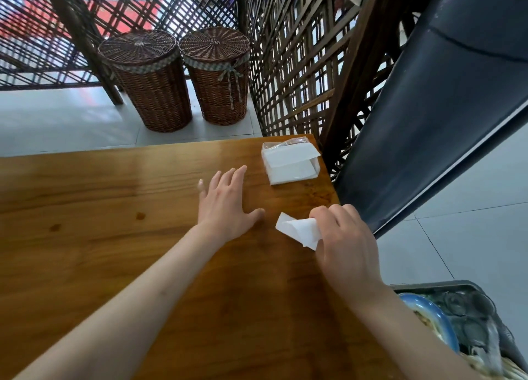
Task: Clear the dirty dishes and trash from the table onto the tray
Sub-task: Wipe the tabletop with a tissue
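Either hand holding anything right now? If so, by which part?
The right hand grips a folded white napkin by its right end, the rest sticking out to the left over the table. The left hand holds nothing, fingers spread.

The table [114, 208] is showing honey-brown wood grain; the napkin [300, 229] and pack [290, 163] are looking white; the baskets [154, 85] are showing brown weave; the tray [471, 291] is looking grey.
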